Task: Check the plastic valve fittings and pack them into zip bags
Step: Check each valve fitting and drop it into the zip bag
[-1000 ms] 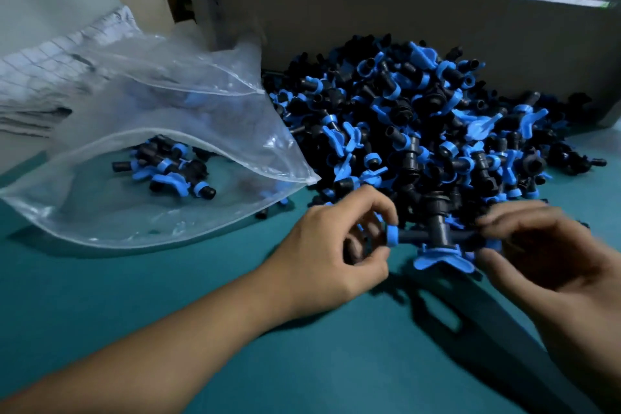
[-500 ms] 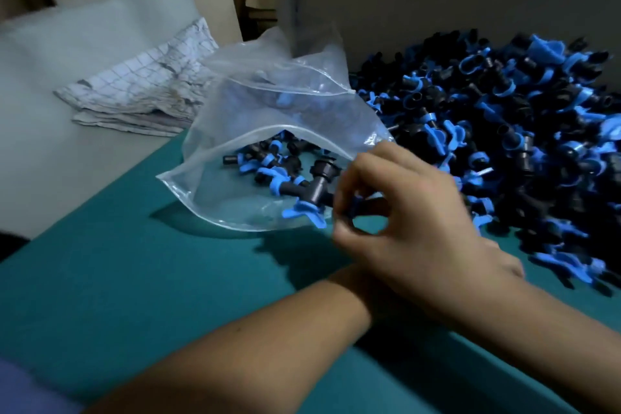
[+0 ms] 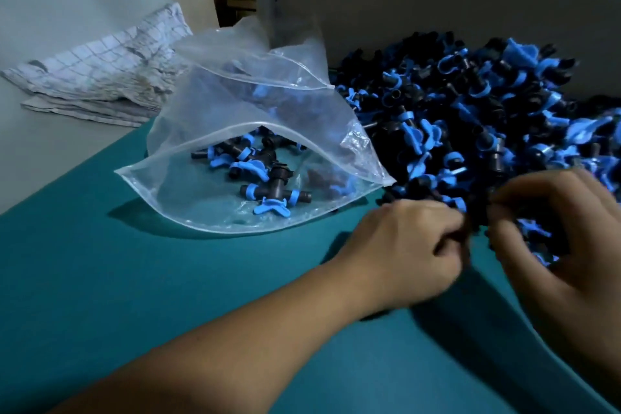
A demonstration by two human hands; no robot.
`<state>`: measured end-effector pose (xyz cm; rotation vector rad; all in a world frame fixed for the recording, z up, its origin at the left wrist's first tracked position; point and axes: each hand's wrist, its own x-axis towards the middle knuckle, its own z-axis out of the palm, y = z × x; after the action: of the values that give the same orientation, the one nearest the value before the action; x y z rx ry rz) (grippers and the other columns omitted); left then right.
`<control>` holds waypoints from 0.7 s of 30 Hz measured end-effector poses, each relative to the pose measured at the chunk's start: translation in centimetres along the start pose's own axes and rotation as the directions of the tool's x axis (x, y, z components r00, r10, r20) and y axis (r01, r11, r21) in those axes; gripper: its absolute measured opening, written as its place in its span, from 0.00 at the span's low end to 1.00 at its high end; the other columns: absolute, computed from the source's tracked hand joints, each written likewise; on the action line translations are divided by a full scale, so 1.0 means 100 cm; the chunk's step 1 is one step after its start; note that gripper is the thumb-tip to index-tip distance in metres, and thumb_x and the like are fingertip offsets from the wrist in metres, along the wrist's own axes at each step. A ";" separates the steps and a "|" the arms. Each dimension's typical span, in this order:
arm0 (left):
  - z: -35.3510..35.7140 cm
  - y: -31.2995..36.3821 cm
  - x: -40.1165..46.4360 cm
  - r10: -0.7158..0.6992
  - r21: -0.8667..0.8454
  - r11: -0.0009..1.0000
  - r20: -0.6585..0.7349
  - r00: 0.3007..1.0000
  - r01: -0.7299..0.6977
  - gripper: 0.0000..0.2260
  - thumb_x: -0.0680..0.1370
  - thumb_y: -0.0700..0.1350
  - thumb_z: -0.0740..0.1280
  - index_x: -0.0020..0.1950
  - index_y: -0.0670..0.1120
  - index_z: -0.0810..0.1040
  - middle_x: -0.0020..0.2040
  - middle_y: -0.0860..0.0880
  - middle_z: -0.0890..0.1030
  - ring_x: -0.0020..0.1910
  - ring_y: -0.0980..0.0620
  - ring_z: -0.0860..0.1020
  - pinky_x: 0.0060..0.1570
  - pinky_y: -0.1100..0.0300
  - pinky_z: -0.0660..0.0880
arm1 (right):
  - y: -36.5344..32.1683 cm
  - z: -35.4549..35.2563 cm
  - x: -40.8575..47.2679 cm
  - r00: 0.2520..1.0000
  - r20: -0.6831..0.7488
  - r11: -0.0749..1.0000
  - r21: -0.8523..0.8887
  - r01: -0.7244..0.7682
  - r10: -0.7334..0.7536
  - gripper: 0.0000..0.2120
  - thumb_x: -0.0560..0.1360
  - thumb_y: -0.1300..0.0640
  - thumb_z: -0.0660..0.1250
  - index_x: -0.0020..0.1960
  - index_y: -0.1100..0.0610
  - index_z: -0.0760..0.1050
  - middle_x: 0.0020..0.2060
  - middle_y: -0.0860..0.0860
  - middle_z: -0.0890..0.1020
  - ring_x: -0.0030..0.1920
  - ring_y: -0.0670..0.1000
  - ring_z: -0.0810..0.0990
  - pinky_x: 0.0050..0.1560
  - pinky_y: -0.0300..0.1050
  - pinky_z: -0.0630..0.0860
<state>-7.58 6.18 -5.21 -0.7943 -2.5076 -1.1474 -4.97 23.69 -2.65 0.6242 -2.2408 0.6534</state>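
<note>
**Both hands pinch one fitting at the near edge of the pile**

Far to the left of the hands, a folded checked cloth [image 3: 100, 77] lies on the grey surface beyond the teal counter [image 3: 168, 279]. Nearer, up and left of the left hand, a clear zip bag [image 3: 235, 131] rests on the counter with its mouth gaping toward the hands. Several black-and-blue valve fittings lie inside it; the nearest fitting in the bag [image 3: 274, 197] lies flat, its blue wing handle toward the mouth.

The left hand [image 3: 408, 245] reaches in from the lower left, fingers curled, thumb and fingertips pinching the left end of a dark valve fitting [image 3: 475, 218]. The fitting is blurred and mostly hidden between the two hands. The right hand [image 3: 557, 232] comes in from the right edge, its fingers bent round the fitting's other end.

Directly behind both hands, and spreading off to the right, sits the pile of fittings [image 3: 470, 104], black bodies with blue collars and wing handles, touching the bag's right side and backed by a grey board wall [image 3: 437, 3].
</note>
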 end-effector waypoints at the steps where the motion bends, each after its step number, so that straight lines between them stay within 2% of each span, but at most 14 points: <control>1: -0.001 -0.002 0.001 -0.053 -0.062 0.997 -0.114 0.992 0.046 0.07 0.74 0.44 0.62 0.43 0.46 0.80 0.42 0.50 0.82 0.43 0.45 0.79 0.43 0.51 0.76 | 0.015 -0.004 -0.009 0.997 0.006 0.997 -0.020 -0.073 0.073 0.02 0.82 0.61 0.67 0.52 0.55 0.77 0.45 0.46 0.75 0.48 0.46 0.79 0.49 0.55 0.76; 2: 0.001 -0.004 0.001 -0.099 -0.102 0.992 -0.200 0.975 0.080 0.07 0.74 0.44 0.62 0.42 0.46 0.80 0.41 0.51 0.80 0.40 0.49 0.78 0.42 0.51 0.76 | 0.032 -0.012 -0.018 0.994 0.032 0.994 -0.009 -0.105 0.105 0.03 0.82 0.62 0.67 0.52 0.54 0.77 0.45 0.46 0.76 0.46 0.47 0.79 0.47 0.55 0.76; 4: 0.003 -0.007 0.005 -0.186 -0.081 0.982 -0.257 0.948 0.170 0.06 0.75 0.45 0.62 0.44 0.49 0.79 0.42 0.53 0.77 0.37 0.53 0.74 0.42 0.51 0.74 | 0.053 -0.019 -0.035 0.981 0.156 0.993 -0.049 -0.104 0.111 0.06 0.80 0.62 0.69 0.51 0.51 0.77 0.44 0.45 0.77 0.44 0.47 0.79 0.46 0.48 0.74; 5: 0.004 -0.010 0.006 -0.225 -0.037 0.974 -0.249 0.942 0.223 0.05 0.75 0.46 0.62 0.46 0.51 0.78 0.45 0.54 0.75 0.39 0.53 0.74 0.43 0.51 0.74 | 0.053 -0.019 -0.039 0.968 0.227 0.994 -0.050 -0.100 0.108 0.07 0.79 0.60 0.69 0.51 0.49 0.78 0.44 0.44 0.77 0.43 0.46 0.79 0.45 0.44 0.73; 7: 0.008 -0.015 0.008 -0.252 0.132 0.949 -0.226 0.941 0.286 0.06 0.75 0.45 0.65 0.52 0.53 0.76 0.51 0.56 0.74 0.48 0.52 0.74 0.50 0.50 0.74 | 0.054 -0.015 -0.040 0.957 0.271 0.994 0.004 -0.106 0.101 0.04 0.79 0.56 0.69 0.51 0.47 0.79 0.43 0.43 0.77 0.42 0.46 0.79 0.44 0.39 0.72; 9: 0.011 -0.014 0.009 -0.220 0.285 0.922 -0.172 0.960 0.262 0.12 0.73 0.44 0.65 0.56 0.52 0.73 0.56 0.55 0.72 0.56 0.51 0.69 0.57 0.52 0.71 | 0.055 -0.014 -0.035 0.959 0.251 0.989 0.022 -0.144 0.133 0.02 0.80 0.54 0.68 0.52 0.49 0.80 0.43 0.44 0.76 0.43 0.46 0.79 0.44 0.37 0.71; 11: 0.015 -0.010 0.006 -0.215 0.335 0.912 -0.096 0.972 0.235 0.18 0.70 0.48 0.64 0.59 0.52 0.68 0.57 0.54 0.69 0.59 0.50 0.66 0.62 0.52 0.70 | 0.057 -0.013 -0.033 0.951 0.269 0.986 0.026 -0.163 0.150 0.01 0.81 0.56 0.70 0.52 0.51 0.81 0.43 0.45 0.76 0.44 0.47 0.78 0.46 0.39 0.71; 13: 0.017 -0.006 0.002 -0.226 0.334 0.915 -0.040 0.973 0.226 0.22 0.69 0.54 0.65 0.62 0.55 0.65 0.59 0.57 0.66 0.61 0.51 0.65 0.64 0.53 0.69 | 0.059 -0.014 -0.034 0.944 0.290 0.983 0.051 -0.177 0.155 0.03 0.78 0.57 0.72 0.52 0.51 0.81 0.44 0.46 0.76 0.46 0.47 0.79 0.48 0.39 0.72; 15: 0.018 -0.004 0.001 -0.216 0.303 0.930 -0.007 0.976 0.208 0.22 0.70 0.56 0.68 0.61 0.58 0.65 0.58 0.60 0.66 0.62 0.53 0.65 0.63 0.54 0.69 | 0.059 -0.016 -0.034 0.945 0.280 0.973 0.107 -0.206 0.169 0.04 0.78 0.57 0.72 0.52 0.52 0.82 0.45 0.46 0.78 0.48 0.48 0.80 0.50 0.40 0.73; 18: 0.015 0.000 0.003 -0.148 0.207 0.969 0.044 0.988 0.136 0.19 0.71 0.49 0.72 0.57 0.59 0.69 0.55 0.61 0.69 0.59 0.54 0.70 0.57 0.58 0.71 | 0.061 -0.019 -0.034 0.942 0.267 0.959 0.143 -0.245 0.202 0.06 0.78 0.55 0.71 0.55 0.51 0.81 0.48 0.45 0.79 0.49 0.48 0.81 0.50 0.40 0.74; 21: 0.011 0.003 0.001 -0.035 0.099 0.995 0.073 0.997 0.028 0.18 0.69 0.41 0.71 0.54 0.57 0.74 0.55 0.59 0.74 0.60 0.50 0.73 0.58 0.58 0.72 | 0.062 -0.020 -0.034 0.938 0.257 0.950 0.149 -0.275 0.231 0.11 0.78 0.55 0.71 0.60 0.50 0.79 0.53 0.43 0.79 0.56 0.46 0.80 0.55 0.36 0.73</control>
<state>-7.48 7.24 -5.67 -0.7883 -2.6236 -1.0138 -5.58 30.44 -5.60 0.5267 -2.5301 0.9684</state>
